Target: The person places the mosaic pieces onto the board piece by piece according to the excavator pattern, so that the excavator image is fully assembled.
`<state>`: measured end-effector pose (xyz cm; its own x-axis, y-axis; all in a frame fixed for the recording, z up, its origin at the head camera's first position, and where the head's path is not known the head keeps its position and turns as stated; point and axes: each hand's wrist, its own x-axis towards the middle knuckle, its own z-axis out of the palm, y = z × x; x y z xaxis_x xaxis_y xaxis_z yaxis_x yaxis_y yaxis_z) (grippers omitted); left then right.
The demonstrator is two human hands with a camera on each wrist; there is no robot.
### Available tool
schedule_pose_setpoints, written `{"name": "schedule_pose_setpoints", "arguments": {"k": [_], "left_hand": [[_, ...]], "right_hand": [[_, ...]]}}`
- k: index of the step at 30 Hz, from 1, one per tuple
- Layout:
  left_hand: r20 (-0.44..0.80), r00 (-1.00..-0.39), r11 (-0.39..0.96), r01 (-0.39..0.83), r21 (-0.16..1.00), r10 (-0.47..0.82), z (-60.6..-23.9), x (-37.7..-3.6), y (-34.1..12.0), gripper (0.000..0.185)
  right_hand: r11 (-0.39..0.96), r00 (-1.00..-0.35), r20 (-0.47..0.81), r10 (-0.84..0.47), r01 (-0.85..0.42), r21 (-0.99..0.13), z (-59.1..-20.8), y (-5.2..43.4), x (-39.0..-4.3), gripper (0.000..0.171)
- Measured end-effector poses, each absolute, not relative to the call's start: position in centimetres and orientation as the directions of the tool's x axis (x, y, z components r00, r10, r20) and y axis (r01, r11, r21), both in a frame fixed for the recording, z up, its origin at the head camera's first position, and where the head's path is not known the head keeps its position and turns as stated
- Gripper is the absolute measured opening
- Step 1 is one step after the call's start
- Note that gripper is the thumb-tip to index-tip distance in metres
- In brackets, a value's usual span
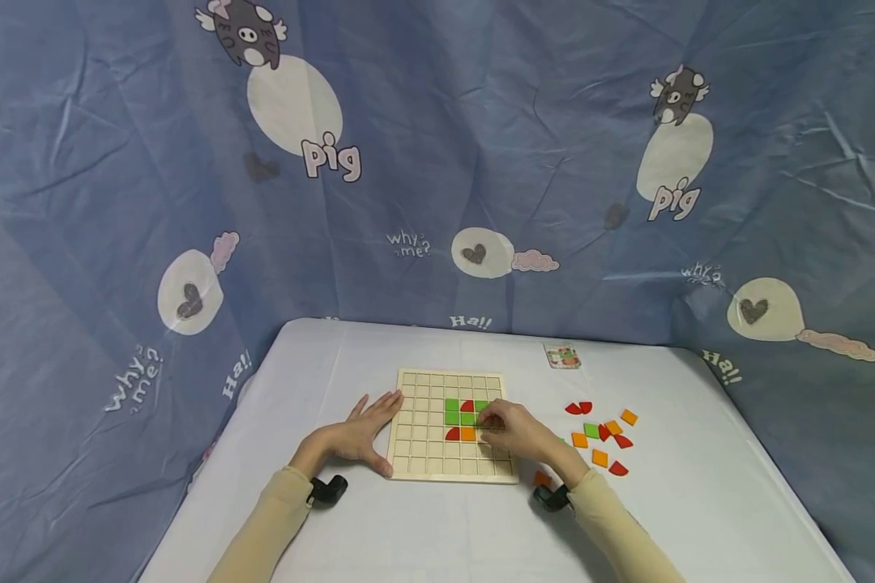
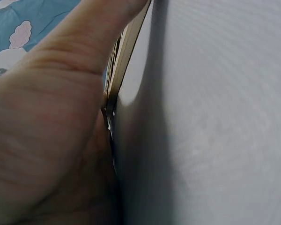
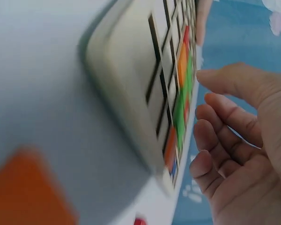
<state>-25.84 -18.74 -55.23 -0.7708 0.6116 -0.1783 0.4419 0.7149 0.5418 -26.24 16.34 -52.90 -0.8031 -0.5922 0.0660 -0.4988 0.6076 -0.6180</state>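
A square wooden grid board [image 1: 417, 449] lies on the table. Near its middle sit several green squares [image 1: 452, 418], two red quarter-circle pieces [image 1: 453, 435] and an orange square [image 1: 468, 434]. My left hand [image 1: 357, 433] rests at the board's left edge, fingers spread, thumb by the near corner. Over the right side of the board is my right hand [image 1: 514, 429], hiding some cells. In the right wrist view its thumb [image 3: 229, 82] stands apart from the loosely bent fingers, and no piece shows between them. Another orange-red piece [image 3: 170, 147] lies in the board there.
Right of the board lie loose orange squares [image 1: 599, 458], red quarter circles [image 1: 618, 469] and a green square [image 1: 591, 431]. One orange piece [image 1: 543, 479] is near the right wrist. A small patterned card [image 1: 562, 356] lies at the back. Blue printed cloth [image 1: 437, 162] hangs behind.
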Motion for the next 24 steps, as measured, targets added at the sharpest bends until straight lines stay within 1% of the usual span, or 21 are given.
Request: {"name": "schedule_pose_setpoints", "arguments": {"k": [4, 7, 11, 16, 20, 24], "left_hand": [[-0.18, -0.771, 0.715, 0.439, 0.543, 0.61, -55.2, -25.8, -18.6, 0.133], [-0.184, -0.77, 0.714, 0.437, 0.547, 0.611, -55.2, -25.8, -18.6, 0.134], [-0.183, -0.767, 0.711, 0.439, 0.55, 0.615, -55.3, -25.8, -18.6, 0.133], [-0.175, -0.767, 0.705, 0.44, 0.556, 0.617, -55.3, -25.7, -18.5, 0.133], [-0.18, -0.765, 0.708, 0.441, 0.552, 0.618, -55.2, -25.7, -18.5, 0.133], [-0.175, -0.765, 0.705, 0.444, 0.553, 0.619, -54.9, -25.7, -18.5, 0.133]], "right_hand": [[0.623, -0.835, 0.066, -0.546, -0.457, -0.634, -52.4, 19.0, -25.5, 0.021], [0.654, -0.87, 0.041, -0.492, -0.4, -0.642, -52.3, 21.2, -25.0, 0.023], [0.692, -0.91, 0.0, -0.414, -0.315, -0.65, -52.7, 24.7, -24.4, 0.024], [0.721, -0.942, -0.024, -0.335, -0.239, -0.65, -53.4, 28.9, -23.7, 0.025], [0.745, -0.96, -0.052, -0.276, -0.179, -0.643, -53.8, 30.8, -23.4, 0.03], [0.773, -0.97, -0.047, -0.239, -0.161, -0.614, -54.0, 31.5, -23.4, 0.034]]}}
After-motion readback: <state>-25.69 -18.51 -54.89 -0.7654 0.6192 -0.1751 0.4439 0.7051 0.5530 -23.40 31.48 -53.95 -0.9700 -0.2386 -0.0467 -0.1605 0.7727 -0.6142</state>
